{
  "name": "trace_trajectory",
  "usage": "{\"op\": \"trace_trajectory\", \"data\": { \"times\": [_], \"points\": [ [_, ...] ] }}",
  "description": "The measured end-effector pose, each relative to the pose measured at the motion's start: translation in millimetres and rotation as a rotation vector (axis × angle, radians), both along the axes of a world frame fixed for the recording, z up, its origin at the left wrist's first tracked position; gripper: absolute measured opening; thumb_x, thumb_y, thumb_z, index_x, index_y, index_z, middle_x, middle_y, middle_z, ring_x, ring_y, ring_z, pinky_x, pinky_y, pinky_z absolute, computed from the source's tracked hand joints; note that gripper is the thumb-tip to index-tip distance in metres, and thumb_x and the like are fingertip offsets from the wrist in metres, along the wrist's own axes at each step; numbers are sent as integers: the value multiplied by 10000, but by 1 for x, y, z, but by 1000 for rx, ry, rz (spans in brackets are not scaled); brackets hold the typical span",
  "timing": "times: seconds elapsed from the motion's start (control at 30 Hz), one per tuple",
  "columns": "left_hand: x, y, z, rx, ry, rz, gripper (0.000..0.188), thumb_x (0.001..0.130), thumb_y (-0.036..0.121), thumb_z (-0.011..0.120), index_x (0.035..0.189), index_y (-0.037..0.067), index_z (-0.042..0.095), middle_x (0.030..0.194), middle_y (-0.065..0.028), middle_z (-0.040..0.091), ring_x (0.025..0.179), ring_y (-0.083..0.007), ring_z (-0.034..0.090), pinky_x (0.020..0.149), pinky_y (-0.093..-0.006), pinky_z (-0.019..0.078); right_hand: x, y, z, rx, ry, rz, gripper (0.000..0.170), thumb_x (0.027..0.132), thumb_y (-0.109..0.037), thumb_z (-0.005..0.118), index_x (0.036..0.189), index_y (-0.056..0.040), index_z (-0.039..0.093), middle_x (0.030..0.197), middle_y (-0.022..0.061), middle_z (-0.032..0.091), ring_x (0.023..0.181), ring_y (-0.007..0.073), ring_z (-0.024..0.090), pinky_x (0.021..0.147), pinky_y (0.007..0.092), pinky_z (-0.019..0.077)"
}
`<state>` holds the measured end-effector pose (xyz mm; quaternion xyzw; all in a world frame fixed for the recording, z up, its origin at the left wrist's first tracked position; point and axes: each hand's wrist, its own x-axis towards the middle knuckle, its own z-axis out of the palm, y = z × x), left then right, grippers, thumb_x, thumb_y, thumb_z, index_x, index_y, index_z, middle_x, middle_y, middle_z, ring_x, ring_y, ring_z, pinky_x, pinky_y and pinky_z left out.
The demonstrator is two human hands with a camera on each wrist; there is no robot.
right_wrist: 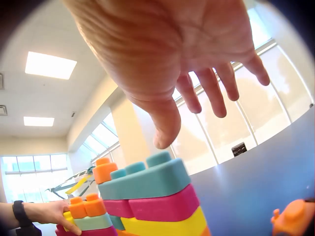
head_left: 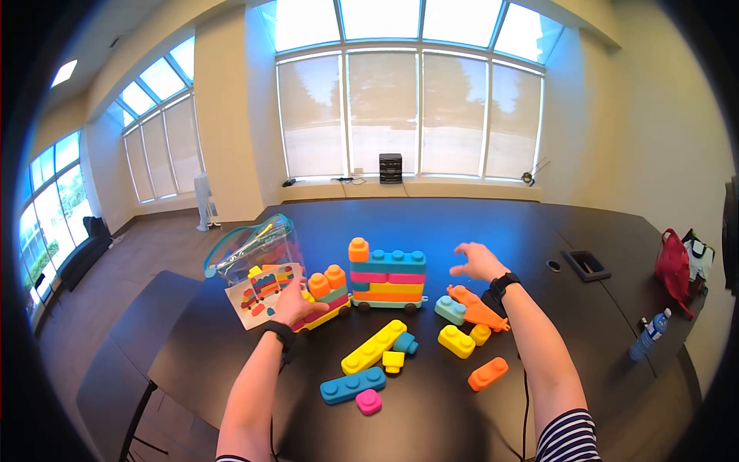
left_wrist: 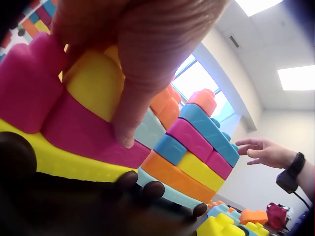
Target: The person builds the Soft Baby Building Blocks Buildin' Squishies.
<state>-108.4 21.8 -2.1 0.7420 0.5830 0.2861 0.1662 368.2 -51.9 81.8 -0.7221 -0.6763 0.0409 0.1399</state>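
My left hand (head_left: 292,306) grips the small toy block wagon (head_left: 336,305) from above. In the left wrist view, its thumb (left_wrist: 129,120) lies against a magenta block (left_wrist: 88,129), beside a rounded yellow block (left_wrist: 96,83). The wagon has a yellow wheeled base with orange blocks on top. Just right of it stands a taller block wagon (head_left: 389,279), layered orange, yellow, magenta and teal, with an orange block at its top left. My right hand (head_left: 479,263) hovers to the right of this stack, fingers spread and holding nothing; the right wrist view shows its palm.
Loose blocks lie in front: a long yellow block (head_left: 374,346), a blue block (head_left: 352,385), a pink block (head_left: 369,401) and an orange block (head_left: 488,374). An orange piece (head_left: 481,311) lies at right. A picture card (head_left: 248,302) leans by a clear bag (head_left: 289,245). A water bottle (head_left: 650,336) stands far right.
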Motion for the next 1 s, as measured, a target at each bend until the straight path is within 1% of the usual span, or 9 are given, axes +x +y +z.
{"op": "trace_trajectory", "data": {
  "times": [0.1, 0.17, 0.33, 0.5, 0.63, 0.83, 0.87, 0.97, 1.0],
  "points": [
    [-15, 13, -15, 236, -108, -5, 1074, 615, 457, 1015, 1466, 1, 543, 1419, -193, 650, 1234, -337, 679, 1046, -431, 538, 16, -16, -11, -177, -56, -43, 725, 839, -476, 866, 1429, -112, 654, 1402, 168, 679, 1322, 357, 629, 1100, 468, 525],
    [-8, -37, 32, 165, -215, -3, 983, 682, 397, 994, 1467, 10, 545, 1422, -170, 640, 1238, -303, 666, 1029, -406, 548, 20, -21, -21, -245, -50, -89, 752, 834, -500, 865, 1440, -110, 651, 1414, 169, 679, 1329, 355, 629, 1104, 463, 528],
    [-17, -76, 36, 294, -280, -68, 813, 753, 307, 948, 1423, 19, 587, 1333, -123, 681, 1207, -261, 648, 1002, -396, 548, 11, -20, -42, -504, 22, -88, 1207, 700, -692, 860, 1658, -159, 356, 1577, 179, 537, 1409, 348, 569, 1124, 496, 503],
    [-4, -156, 30, 6, -134, -275, 753, 774, 360, 934, 1379, 31, 629, 1367, -170, 675, 1293, -347, 626, 1091, -418, 503, -9, -20, -45, -580, -43, -74, 1123, 682, -628, 895, 1585, -150, 428, 1498, 153, 609, 1345, 351, 619, 1072, 489, 533],
    [8, -181, 10, -167, 94, -481, 1054, 724, 562, 940, 1544, 62, 506, 1542, -196, 554, 1447, -376, 503, 1211, -444, 413, -29, -41, -31, -665, -73, -30, 1150, 661, -602, 926, 1589, -138, 427, 1517, 147, 597, 1345, 344, 619, 1067, 480, 541],
    [23, -183, -25, -197, 126, -624, 1237, 706, 583, 941, 1651, 77, 323, 1666, -255, 364, 1515, -427, 413, 1243, -461, 374, -50, -65, -39, -618, 34, 151, 1210, 660, -623, 938, 1638, -166, 389, 1566, 151, 557, 1430, 341, 546, 1152, 469, 474],
    [24, -182, -26, -220, 127, -625, 1255, 703, 585, 943, 1662, 88, 302, 1679, -265, 335, 1524, -433, 398, 1246, -462, 370, -53, -71, -39, -615, 67, 163, 1071, 794, -574, 872, 1652, -168, 375, 1593, 158, 532, 1467, 337, 507, 1190, 470, 434],
    [30, -182, -29, -225, 128, -623, 1258, 715, 583, 939, 1679, 120, 278, 1695, -305, 277, 1541, -470, 357, 1248, -470, 365, -49, -62, -57, -561, 181, 187, 868, 936, -485, 770, 1644, -150, 396, 1602, 165, 522, 1473, 342, 500, 1192, 476, 431],
    [32, -182, -31, -215, 124, -623, 1253, 724, 589, 931, 1681, 120, 274, 1695, -310, 271, 1539, -479, 354, 1248, -473, 363, -45, -61, -60, -536, 186, 227, 708, 1011, -379, 686, 1631, -157, 427, 1594, 169, 529, 1461, 340, 514, 1178, 469, 449]
  ]
}}
